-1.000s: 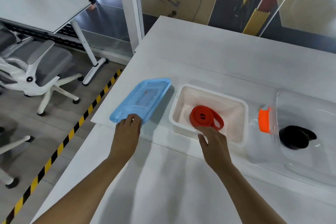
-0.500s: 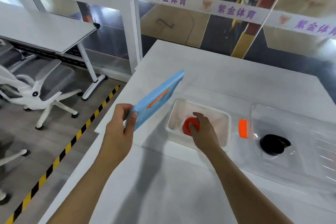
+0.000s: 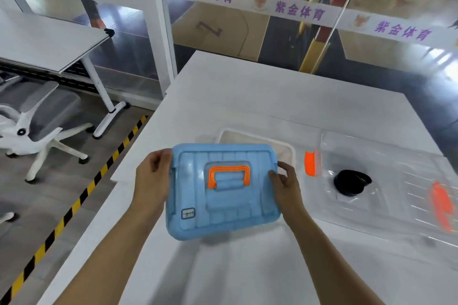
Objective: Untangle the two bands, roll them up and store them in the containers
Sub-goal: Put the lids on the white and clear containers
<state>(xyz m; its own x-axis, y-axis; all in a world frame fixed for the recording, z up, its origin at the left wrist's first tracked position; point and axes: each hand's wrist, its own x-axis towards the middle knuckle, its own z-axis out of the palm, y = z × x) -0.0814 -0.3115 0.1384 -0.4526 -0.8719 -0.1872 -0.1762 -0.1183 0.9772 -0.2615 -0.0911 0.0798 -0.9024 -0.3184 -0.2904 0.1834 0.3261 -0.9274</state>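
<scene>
I hold a blue lid (image 3: 223,205) with an orange handle flat in front of me, above the near part of the white container (image 3: 285,148). My left hand (image 3: 153,178) grips its left edge and my right hand (image 3: 285,186) grips its right edge. The lid hides the red band and most of the white container. To the right, the rolled black band (image 3: 352,182) lies inside a clear container (image 3: 396,195) with orange latches.
Everything stands on a white table (image 3: 272,96). Left of it run a yellow-black floor stripe (image 3: 81,198), a white office chair (image 3: 37,126) and another desk (image 3: 49,44). A glass wall stands behind the table.
My left hand lifted the blue lid off the table and swung it over the white container. My right hand left the red band and took the lid's right edge.
</scene>
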